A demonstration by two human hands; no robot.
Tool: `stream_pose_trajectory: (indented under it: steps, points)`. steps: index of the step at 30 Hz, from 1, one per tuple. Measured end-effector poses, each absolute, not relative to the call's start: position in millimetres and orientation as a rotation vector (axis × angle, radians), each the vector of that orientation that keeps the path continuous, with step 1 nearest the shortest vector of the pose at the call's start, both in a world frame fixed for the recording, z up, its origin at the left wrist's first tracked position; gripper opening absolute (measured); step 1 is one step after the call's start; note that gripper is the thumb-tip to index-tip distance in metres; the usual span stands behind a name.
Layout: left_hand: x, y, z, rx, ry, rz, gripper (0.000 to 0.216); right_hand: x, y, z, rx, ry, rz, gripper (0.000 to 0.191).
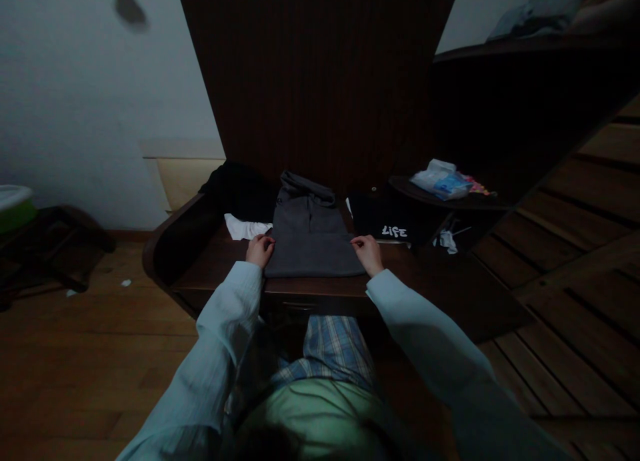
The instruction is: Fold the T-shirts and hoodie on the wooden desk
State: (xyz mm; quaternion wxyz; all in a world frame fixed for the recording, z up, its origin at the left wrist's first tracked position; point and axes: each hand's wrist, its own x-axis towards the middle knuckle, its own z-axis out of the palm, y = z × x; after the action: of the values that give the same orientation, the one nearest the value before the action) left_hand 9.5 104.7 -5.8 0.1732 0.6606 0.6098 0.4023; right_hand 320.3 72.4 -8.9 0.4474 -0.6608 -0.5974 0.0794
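1. Grey garment (314, 251) centre stage, laid flat at the middle of the dark wooden bench (213, 264), its lower end right along the front edge, its bunched, hood-like top pointing to the back
2. On one flank, the left hand (260, 249) has thumb and fingers pinched together on the garment's side edge, level with a crease running across the cloth
3. Over on the other, the right hand (369, 253) mirrors it neatly, fingertips clamped on the opposite edge
4. Why there? Matching grips at both ends of that crease look meant to keep the layer straight, and lying by the bench's front edge presumably puts it within easy reach of both arms
5. Towards the back left corner, a black heap (243, 186) sits by the curved armrest (167, 239), a white cloth (246, 228) just beside the left hand
6. Right of the garment, a lettered black cloth (373, 217) lies flat, apparently kept aside for elbow room; beyond it, a plastic packet (441, 180) rests on a small shelf (403, 189)
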Motion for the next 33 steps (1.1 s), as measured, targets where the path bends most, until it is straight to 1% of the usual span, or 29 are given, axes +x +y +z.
stream_pose_trajectory:
  steps: [3,6,9,12,14,16,19,21,23,26,33]
  points:
    - [8,98,-6,1.890,1.696,1.106,0.016,321,69,-4,-1.584,-1.450,0.226,0.012]
    - [-1,82,-4,1.903,1.556,1.075,0.035,322,57,-3,-1.455,-1.462,0.303,0.015]
    - [-12,60,-2,1.819,1.434,1.101,0.055,325,36,-6,-1.337,-1.489,0.457,0.028]
    - [-19,39,2,1.822,1.356,1.044,0.066,332,13,-9,-1.270,-1.584,0.574,0.039]
    - [-20,29,6,1.926,1.330,0.980,0.065,338,1,-10,-1.256,-1.685,0.599,0.039]
    - [-20,24,8,2.029,1.320,0.921,0.059,342,-5,-11,-1.260,-1.775,0.598,0.037]
    - [-20,25,8,2.107,1.316,0.863,0.047,341,-8,-12,-1.295,-1.843,0.545,0.028]
    - [-19,28,5,2.110,1.334,0.879,0.038,337,-9,-14,-1.321,-1.853,0.476,0.020]
    - [-17,28,1,2.094,1.356,0.931,0.032,333,-10,-16,-1.337,-1.849,0.413,0.020]
    - [-15,23,-2,2.082,1.365,0.966,0.029,331,-16,-15,-1.346,-1.854,0.370,0.020]
    - [-21,-13,1,2.151,1.285,0.882,0.030,341,-49,-7,-1.354,-1.959,0.380,0.019]
